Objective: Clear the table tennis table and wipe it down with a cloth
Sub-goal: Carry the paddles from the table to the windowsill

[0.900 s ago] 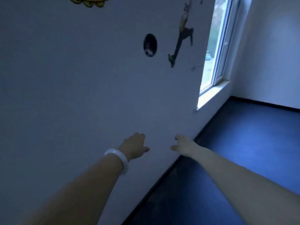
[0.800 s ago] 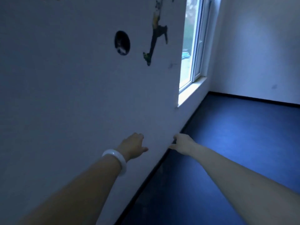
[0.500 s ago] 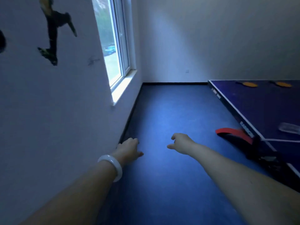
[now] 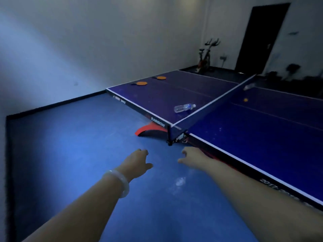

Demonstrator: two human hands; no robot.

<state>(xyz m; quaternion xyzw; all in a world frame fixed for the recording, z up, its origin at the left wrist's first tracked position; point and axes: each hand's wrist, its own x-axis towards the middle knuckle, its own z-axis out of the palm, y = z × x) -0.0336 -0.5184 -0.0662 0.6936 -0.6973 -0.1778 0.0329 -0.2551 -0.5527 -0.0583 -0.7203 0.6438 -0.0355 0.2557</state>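
Observation:
A blue table tennis table (image 4: pixel 253 133) fills the right half of the view, with its net (image 4: pixel 215 109) running across it. On the far-left half lie two orange paddles (image 4: pixel 141 83) (image 4: pixel 161 77) and a clear plastic bottle (image 4: pixel 184 107) on its side near the net. A small orange ball (image 4: pixel 246 99) rests beyond the net, and a blurred second bottle (image 4: pixel 249 86) lies by the net's far end. My left hand (image 4: pixel 138 162), with a white bracelet on the wrist, and my right hand (image 4: pixel 191 157) reach out over the floor, fingers loosely curled, holding nothing. No cloth is in view.
Blue floor (image 4: pixel 78 154) stretches to the left of the table up to white walls with a dark skirting. A red table leg (image 4: pixel 150 130) curves under the net post. An exercise bike (image 4: pixel 207 56) and a dark door (image 4: pixel 260 37) stand at the back right.
My view has swung right, away from the wall and window, bringing the whole table into sight. Both hands stay stretched forward and empty.

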